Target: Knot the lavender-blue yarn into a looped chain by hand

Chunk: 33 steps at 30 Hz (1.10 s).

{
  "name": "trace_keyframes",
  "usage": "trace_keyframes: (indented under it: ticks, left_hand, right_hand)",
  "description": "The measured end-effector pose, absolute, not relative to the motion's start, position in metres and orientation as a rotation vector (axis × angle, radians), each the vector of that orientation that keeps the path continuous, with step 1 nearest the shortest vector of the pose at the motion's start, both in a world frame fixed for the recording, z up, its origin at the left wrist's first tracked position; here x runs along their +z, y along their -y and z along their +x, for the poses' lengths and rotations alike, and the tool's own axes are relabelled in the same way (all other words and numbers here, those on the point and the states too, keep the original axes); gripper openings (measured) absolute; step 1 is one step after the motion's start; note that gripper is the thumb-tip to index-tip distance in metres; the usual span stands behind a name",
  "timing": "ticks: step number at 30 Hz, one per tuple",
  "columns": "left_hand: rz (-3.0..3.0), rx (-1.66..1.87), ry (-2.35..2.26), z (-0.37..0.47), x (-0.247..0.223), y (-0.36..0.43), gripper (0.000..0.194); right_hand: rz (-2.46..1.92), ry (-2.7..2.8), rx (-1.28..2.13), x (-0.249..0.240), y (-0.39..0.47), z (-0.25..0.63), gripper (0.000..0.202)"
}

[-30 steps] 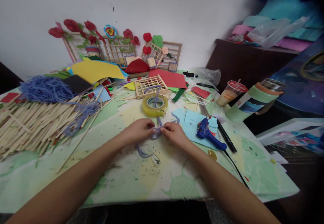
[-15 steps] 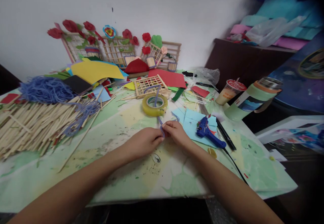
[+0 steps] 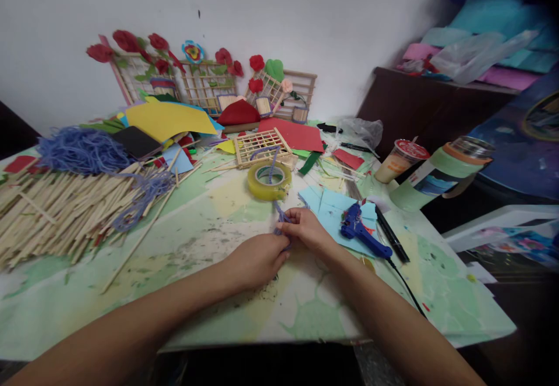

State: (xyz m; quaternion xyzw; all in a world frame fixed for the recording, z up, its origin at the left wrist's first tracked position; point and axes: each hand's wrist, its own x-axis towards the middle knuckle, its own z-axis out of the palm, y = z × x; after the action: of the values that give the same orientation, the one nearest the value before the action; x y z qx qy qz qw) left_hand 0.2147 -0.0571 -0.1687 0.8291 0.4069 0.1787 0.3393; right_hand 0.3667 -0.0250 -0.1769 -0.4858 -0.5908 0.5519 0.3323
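Observation:
Purple yarn [image 3: 280,214] runs between my two hands at the middle of the table. My left hand [image 3: 262,259] is closed, its thumb and fingers pinched on the yarn. Right beside it, my right hand [image 3: 305,227] pinches the yarn a little higher up. Just beyond the hands lies a roll of clear yellowish tape [image 3: 258,188], with a strand of yarn passing through its hole. Behind the roll rests a small lattice of wooden sticks [image 3: 257,141]. What lies between my fingertips is partly hidden.
To the left are a heap of wooden sticks [image 3: 65,211] and a purple yarn pile [image 3: 82,150]. At right, a blue glue gun [image 3: 364,234] with a cord lies on light blue paper [image 3: 325,199], near a black marker [image 3: 392,234], a drink cup [image 3: 399,162] and a green bottle [image 3: 437,173].
My left hand has moved slightly right and toward me. The right hand's fingers have shifted on the yarn, and the view has turned slightly.

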Motion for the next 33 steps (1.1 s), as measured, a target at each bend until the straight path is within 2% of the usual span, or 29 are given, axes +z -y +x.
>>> trace_keyframes:
  ticks: [9, 13, 15, 18, 20, 28, 33]
  left_hand:
    - [2.191, 0.353, -0.926, 0.206, -0.156, 0.047, 0.016]
    - [1.887, 0.788, -1.247, 0.199, -0.152, 0.024, 0.021]
    - [1.603, 0.862, -1.23, 0.201, -0.155, 0.02, 0.03]
    - [1.233, 0.685, -1.018, 0.208, -0.161, 0.023, 0.042]
    - [1.157, 0.585, -0.942, 0.21, -0.162, 0.026, 0.043]
    - [1.915, 0.389, -1.046, 0.177, -0.145, -0.002, 0.024]
    - [2.014, 0.276, -1.039, 0.163, -0.126, -0.008, 0.025]
  right_hand:
    - [-1.192, 1.417, 1.582, -0.172, 0.025, 0.367, 0.02]
    - [-1.173, 1.399, 1.569, -0.171, 0.026, 0.366, 0.021]
    - [-1.17, 1.402, 1.583, -0.17, 0.026, 0.365, 0.022]
    - [-1.149, 1.399, 1.615, -0.171, 0.026, 0.364, 0.023]
    - [-1.141, 1.391, 1.623, -0.172, 0.025, 0.365, 0.024]
    - [-1.177, 1.316, 1.612, -0.17, 0.025, 0.366, 0.023]
    - [-1.196, 1.338, 1.61, -0.169, 0.025, 0.365, 0.022]
